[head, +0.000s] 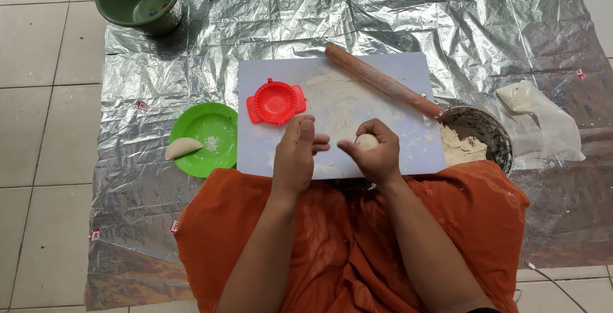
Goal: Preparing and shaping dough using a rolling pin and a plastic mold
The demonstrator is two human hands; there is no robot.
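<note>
Right hand [377,153] fingers cupped round dough ball [366,140]; left hand [297,150] released beside. Roll evenly, light pressure, above white board [338,105].

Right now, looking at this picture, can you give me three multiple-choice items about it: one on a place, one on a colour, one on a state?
1. Where does the rolling pin lie?
A. In the green bucket
B. Across the white board's far right corner, its end by the metal bowl
C. On the green plate

2. What colour is the dumpling press?
A. Red
B. Blue
C. Yellow

3. What is the right hand doing?
A. Lying flat and empty on the foil
B. Gripping the rolling pin
C. Closed around a dough ball

Answers:
1. B: the pin slants over the white board toward the metal bowl.
2. A: the round press on the board is red.
3. C: the dough ball shows pale between the curled fingers; the left hand beside it holds nothing visible.
</note>
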